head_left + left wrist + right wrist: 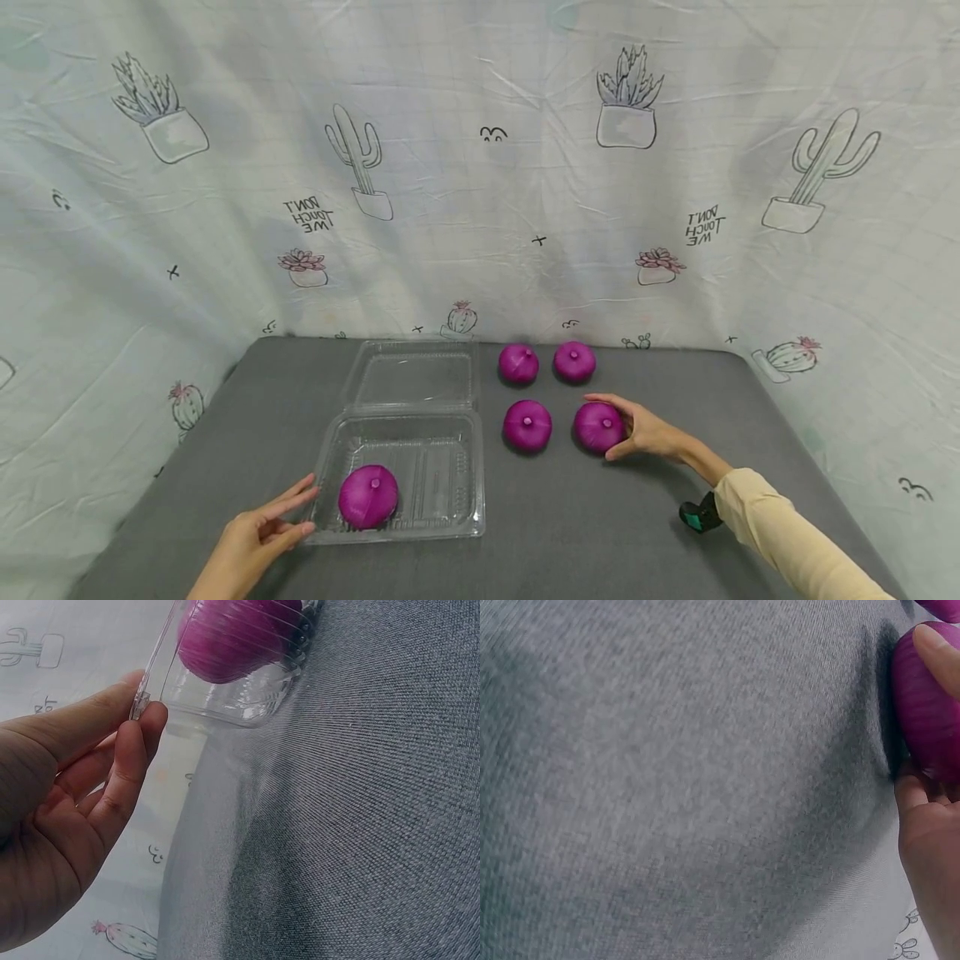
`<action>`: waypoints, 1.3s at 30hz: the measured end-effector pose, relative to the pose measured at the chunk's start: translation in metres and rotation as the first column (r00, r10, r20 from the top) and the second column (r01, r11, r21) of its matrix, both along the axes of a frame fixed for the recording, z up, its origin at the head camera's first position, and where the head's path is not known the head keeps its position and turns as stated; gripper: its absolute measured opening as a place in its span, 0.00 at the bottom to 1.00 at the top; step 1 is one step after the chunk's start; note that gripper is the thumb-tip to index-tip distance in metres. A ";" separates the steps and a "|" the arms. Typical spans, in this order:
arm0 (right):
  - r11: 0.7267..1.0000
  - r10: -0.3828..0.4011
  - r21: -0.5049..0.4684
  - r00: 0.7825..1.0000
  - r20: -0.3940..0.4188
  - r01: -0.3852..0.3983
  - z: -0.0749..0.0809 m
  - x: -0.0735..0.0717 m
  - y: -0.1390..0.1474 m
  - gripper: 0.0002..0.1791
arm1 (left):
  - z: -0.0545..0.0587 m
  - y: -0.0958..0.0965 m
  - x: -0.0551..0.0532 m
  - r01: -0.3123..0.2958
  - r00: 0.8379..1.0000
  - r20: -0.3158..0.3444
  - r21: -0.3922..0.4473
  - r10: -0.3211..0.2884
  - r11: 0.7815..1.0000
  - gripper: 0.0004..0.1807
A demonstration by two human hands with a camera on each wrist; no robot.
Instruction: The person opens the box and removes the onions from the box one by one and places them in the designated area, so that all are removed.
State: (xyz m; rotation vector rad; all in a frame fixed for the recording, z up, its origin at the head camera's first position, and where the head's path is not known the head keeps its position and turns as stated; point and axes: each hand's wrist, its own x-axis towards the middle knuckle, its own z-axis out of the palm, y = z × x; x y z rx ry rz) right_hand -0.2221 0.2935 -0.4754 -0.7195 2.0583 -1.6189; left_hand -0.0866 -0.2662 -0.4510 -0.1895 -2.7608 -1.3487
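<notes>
In the head view, my right hand (651, 432) curls its thumb and fingers round a red onion (597, 427), the front right one of a group on the grey table. The right wrist view shows the thumb against the side of this onion (926, 712), which sits at the tabletop. My left hand (251, 533) pinches the left rim of an open clear plastic clamshell box (478, 479). Thumb and fingertips meet on that rim in the left wrist view. Another red onion (367, 497) lies in the box's front left corner.
Further red onions stand beside the box: one front left (527, 426), one back left (518, 364) and one back right (574, 362). The box's lid (416, 375) lies folded back towards the printed curtain (540, 192). A dark wrist strap (701, 512) hangs by the right sleeve.
</notes>
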 end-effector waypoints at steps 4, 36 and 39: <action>1.000 -0.007 0.007 1.000 0.016 0.007 0.002 0.000 0.001 0.52 | 0.000 0.000 -0.001 0.000 1.000 -0.002 -0.002 0.000 1.000 0.21; 0.999 0.000 0.044 1.000 -0.024 0.001 0.006 0.003 0.005 0.53 | -0.003 0.000 0.002 -0.006 0.999 0.034 0.023 0.005 1.000 0.22; 0.994 -0.015 0.112 0.999 -0.048 0.020 0.015 0.003 0.010 0.53 | -0.002 0.001 0.001 -0.023 0.999 0.041 0.008 0.022 1.000 0.22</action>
